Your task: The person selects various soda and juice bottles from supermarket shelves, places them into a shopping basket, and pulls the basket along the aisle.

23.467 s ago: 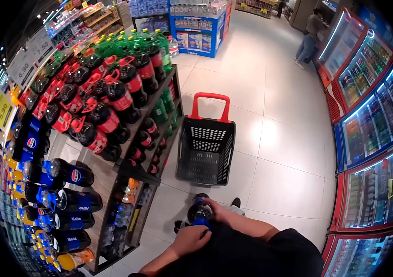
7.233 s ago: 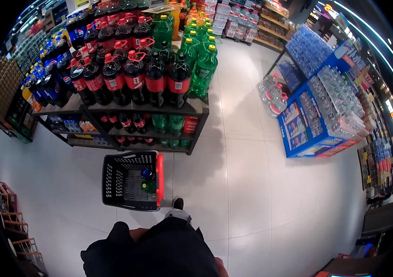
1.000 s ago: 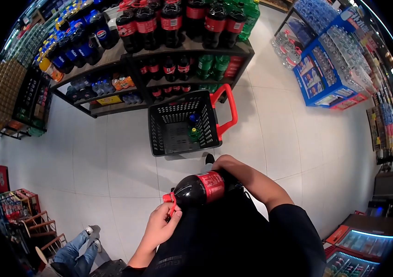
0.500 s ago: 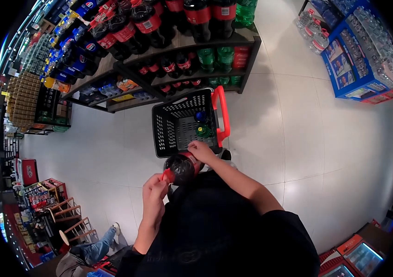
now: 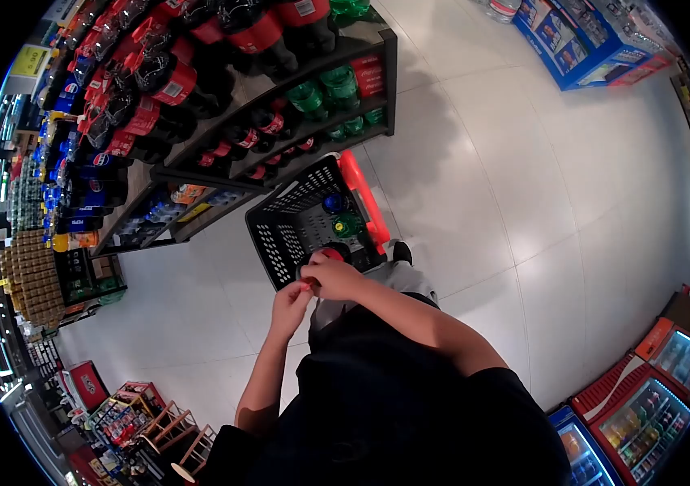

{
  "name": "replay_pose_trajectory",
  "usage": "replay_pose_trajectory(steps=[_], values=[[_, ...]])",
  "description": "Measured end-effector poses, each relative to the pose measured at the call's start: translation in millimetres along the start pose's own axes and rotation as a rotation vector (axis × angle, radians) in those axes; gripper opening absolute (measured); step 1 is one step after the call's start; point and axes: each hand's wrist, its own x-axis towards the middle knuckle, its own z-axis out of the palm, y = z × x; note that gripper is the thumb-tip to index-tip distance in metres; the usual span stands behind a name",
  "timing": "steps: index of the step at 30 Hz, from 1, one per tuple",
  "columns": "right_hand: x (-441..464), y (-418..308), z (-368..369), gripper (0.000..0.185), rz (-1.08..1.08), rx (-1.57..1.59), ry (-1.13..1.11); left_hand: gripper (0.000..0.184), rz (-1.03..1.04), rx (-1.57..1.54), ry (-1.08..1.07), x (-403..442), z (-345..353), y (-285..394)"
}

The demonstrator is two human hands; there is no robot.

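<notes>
A black shopping basket [image 5: 257,231] with a red handle [image 5: 365,198] stands on the floor in front of me. Inside it are a green bottle [image 5: 348,225] and a bottle with a blue top [image 5: 334,202]. At the basket's near side is a large dark cola bottle [image 5: 337,249] with a red label, mostly hidden behind my hands. My left hand [image 5: 290,306] is closed at its red top, fingertips pinched together. My right hand [image 5: 333,277] is closed against the bottle beside the left one, its fingers bent over it.
Shelves [image 5: 389,81] full of cola, Pepsi and green bottles rise just beyond the basket. A blue bottle display [image 5: 560,49] stands far right, and drink fridges [image 5: 645,413] at the lower right. Wooden stools [image 5: 171,429] are at the lower left. My shoe [image 5: 401,252] is close beside the basket.
The cola bottle has moved from against my body forward and down to the basket's near side. My right hand has come closer to my left at its top. The view has turned.
</notes>
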Motion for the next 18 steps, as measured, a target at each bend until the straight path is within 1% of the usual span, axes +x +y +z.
replay_pose_trajectory(steps=[2, 3, 4, 5, 6, 7, 8, 9, 10, 12, 13, 14, 15, 16, 17, 18], values=[[11, 27, 19, 0.025, -0.043, 0.073, -0.046, 0.018, 0.026, -0.001, -0.015, 20, -6, -32], [13, 35, 25, 0.025, -0.037, 0.068, -0.065, 0.019, 0.067, 0.049, -0.084, 33, -8, -54], [14, 42, 30, 0.024, 0.020, -0.011, -0.068, 0.020, 0.107, 0.092, -0.151, 42, -8, -68], [13, 47, 33, 0.023, 0.076, -0.090, -0.074, 0.020, 0.095, 0.066, -0.143, 49, -7, -69], [11, 51, 38, 0.023, 0.086, -0.093, -0.105, 0.019, 0.098, 0.176, -0.237, 57, -8, -71], [11, 55, 40, 0.023, 0.164, -0.203, -0.097, 0.018, 0.100, 0.286, -0.332, 65, -7, -74], [11, 61, 45, 0.023, 0.235, -0.312, -0.090, 0.018, 0.078, 0.262, -0.325, 75, -4, -89], [12, 68, 51, 0.023, 0.238, -0.304, -0.123, 0.018, 0.166, 0.281, -0.364, 84, 0, -108], [12, 79, 61, 0.024, 0.294, -0.331, -0.098, 0.019, 0.246, 0.301, -0.401, 92, 2, -127], [8, 115, 94, 0.025, 0.379, -0.331, -0.034, 0.022, 0.226, 0.345, -0.470, 110, 3, -156], [9, 137, 114, 0.025, 0.412, -0.305, 0.013, 0.024, 0.192, 0.351, -0.472, 119, 5, -167], [14, 149, 123, 0.025, 0.495, -0.302, -0.008, 0.024, 0.109, 0.384, -0.445, 128, 10, -178], [20, 157, 132, 0.026, 0.582, -0.297, -0.030, 0.025, 0.083, 0.345, -0.446, 139, 13, -189], [22, 161, 138, 0.026, 0.611, -0.331, -0.046, 0.024, 0.032, 0.401, -0.475, 147, 9, -186], [32, 166, 140, 0.026, 0.631, -0.372, -0.052, 0.022, 0.060, 0.431, -0.416, 156, 13, -205], [43, 170, 141, 0.026, 0.697, -0.360, -0.091, 0.021, 0.031, 0.412, -0.406, 163, 11, -207]])
